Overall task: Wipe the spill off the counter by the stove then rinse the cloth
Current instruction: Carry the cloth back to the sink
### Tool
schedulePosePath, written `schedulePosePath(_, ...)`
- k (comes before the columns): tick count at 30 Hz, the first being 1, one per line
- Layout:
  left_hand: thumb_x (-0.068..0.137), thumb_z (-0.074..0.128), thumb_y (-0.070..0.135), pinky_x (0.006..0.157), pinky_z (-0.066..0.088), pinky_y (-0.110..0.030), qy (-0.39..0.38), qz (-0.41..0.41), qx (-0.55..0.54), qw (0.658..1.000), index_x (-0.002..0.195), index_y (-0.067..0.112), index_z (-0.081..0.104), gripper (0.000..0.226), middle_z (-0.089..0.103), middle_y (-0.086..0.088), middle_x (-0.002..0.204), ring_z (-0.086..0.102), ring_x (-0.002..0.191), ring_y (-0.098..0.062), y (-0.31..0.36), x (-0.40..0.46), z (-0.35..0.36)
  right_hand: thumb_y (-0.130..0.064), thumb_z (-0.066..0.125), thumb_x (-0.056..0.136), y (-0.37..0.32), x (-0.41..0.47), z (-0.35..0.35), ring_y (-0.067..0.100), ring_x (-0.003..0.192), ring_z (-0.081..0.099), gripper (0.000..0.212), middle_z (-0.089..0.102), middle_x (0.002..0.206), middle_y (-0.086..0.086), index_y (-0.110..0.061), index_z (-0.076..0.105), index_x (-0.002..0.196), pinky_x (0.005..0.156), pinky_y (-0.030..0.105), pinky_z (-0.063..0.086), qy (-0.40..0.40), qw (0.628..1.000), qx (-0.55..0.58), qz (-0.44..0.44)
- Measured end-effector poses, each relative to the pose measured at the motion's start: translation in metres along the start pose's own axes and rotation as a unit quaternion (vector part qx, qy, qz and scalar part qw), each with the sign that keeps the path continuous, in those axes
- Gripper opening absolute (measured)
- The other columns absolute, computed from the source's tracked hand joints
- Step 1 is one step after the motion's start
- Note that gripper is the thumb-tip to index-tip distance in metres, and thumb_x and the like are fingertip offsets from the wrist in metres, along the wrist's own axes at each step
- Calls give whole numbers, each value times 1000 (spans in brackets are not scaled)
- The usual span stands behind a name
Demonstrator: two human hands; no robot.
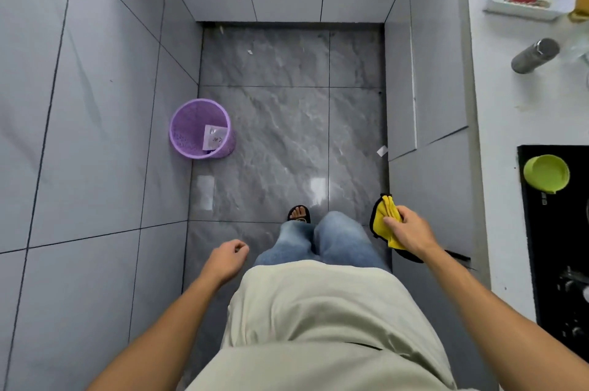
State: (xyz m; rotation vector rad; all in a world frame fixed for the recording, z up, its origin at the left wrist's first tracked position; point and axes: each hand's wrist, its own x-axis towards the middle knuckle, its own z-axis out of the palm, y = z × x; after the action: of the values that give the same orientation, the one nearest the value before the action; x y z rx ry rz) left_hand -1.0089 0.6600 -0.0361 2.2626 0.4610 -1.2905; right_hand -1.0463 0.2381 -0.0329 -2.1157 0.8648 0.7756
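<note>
Nearest me, my left hand [228, 258] hangs loosely curled over the floor [287, 122], holding nothing. My right hand [411, 228] is closed round the cloth [387, 218], thumb across the top and the rest bunched under the palm; it sits in the air beside the cabinet front, below counter level and not yet over the counter [497, 142].

I judge the step in hand to be bringing the cloth up to the worktop by the stove [548, 256]. To do it well I would lift it clear of the counter edge, open the bundle so a flat face meets the surface, and work in toward the spill rather than spread it. I cannot make out any spill from here.

The cloth is yellow with a dark edging, folded thick and soft, hanging a little from my grip. Whether it is wet I cannot tell.

Farther off, a green cup [546, 173] stands on the stove, and a purple bin [200, 129] sits by the left wall.
</note>
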Motion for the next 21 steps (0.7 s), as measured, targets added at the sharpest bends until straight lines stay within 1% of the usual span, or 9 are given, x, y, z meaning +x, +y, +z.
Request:
schedulePosePath(2, 104, 56, 28, 96, 60, -46, 4, 22, -23, 999, 101, 19, 74, 21, 79, -2, 97, 74, 100, -26, 42, 23, -26, -22, 62, 97, 5, 6, -5, 11, 71, 61, 10, 68, 81, 0, -18, 63, 88, 56, 26, 38, 0, 1000, -3, 30)
schedulePosePath(5, 102, 57, 28, 99, 59, -46, 16, 60, -49, 997, 106, 21, 75, 20, 80, -3, 99, 75, 102, -28, 110, 58, -62, -21, 62, 97, 7, 16, -16, 10, 72, 60, 11, 69, 84, 2, -22, 62, 86, 57, 27, 39, -6, 998, -4, 69)
schedulePosePath(7, 103, 57, 30, 102, 58, -48, 20, 83, -69, 994, 107, 23, 75, 20, 80, -3, 102, 75, 104, -28, 149, 80, -82, -20, 63, 97, 8, 27, -23, 14, 73, 62, 10, 70, 84, 4, -20, 63, 87, 59, 27, 41, -20, 996, -7, 86)
schedulePosePath(9, 103, 56, 32, 102, 58, -47, 24, 102, -71, 992, 108, 27, 75, 20, 80, 1, 104, 75, 104, -23, 185, 100, -101, -19, 63, 98, 5, 43, -32, 20, 76, 64, 7, 72, 87, 6, -19, 64, 90, 60, 28, 42, -31, 995, -15, 97)
schedulePosePath(11, 103, 54, 33, 101, 59, -46, 23, 108, -74, 991, 105, 31, 73, 19, 79, 4, 104, 75, 104, -21, 214, 116, -117, -18, 63, 97, -4, 66, -46, 26, 82, 65, 4, 73, 91, 7, -18, 66, 94, 65, 31, 43, -31, 994, -18, 101)
schedulePosePath(14, 103, 54, 32, 103, 57, -45, 20, 94, -65, 993, 105, 30, 73, 20, 79, 5, 105, 74, 104, -22, 239, 132, -134, -16, 64, 97, -33, 108, -72, 30, 82, 64, 5, 71, 89, 9, -13, 66, 95, 69, 36, 43, -29, 994, -44, 92)
schedulePosePath(17, 104, 53, 32, 101, 55, -43, 18, 71, -26, 997, 111, 25, 74, 23, 78, 2, 109, 70, 107, -23, 248, 142, -147, -16, 63, 96, -84, 153, -101, 31, 80, 63, 7, 70, 87, 10, -14, 63, 90, 70, 38, 45, -28, 996, -46, 73)
schedulePosePath(19, 104, 53, 30, 98, 54, -40, 17, 42, -18, 999, 110, 24, 75, 23, 77, 2, 110, 69, 107, -24, 248, 147, -156, -17, 64, 96, -124, 184, -120, 34, 85, 64, 6, 71, 91, 12, -11, 65, 95, 75, 38, 48, -25, 997, -38, 57)
schedulePosePath(21, 104, 53, 28, 92, 52, -36, 22, 12, -16, 1000, 106, 22, 76, 24, 76, 3, 109, 69, 106, -24, 243, 149, -164, -20, 67, 94, -169, 210, -138, 33, 87, 66, 9, 72, 92, 10, -11, 66, 97, 79, 40, 52, -18, 999, -26, 29)
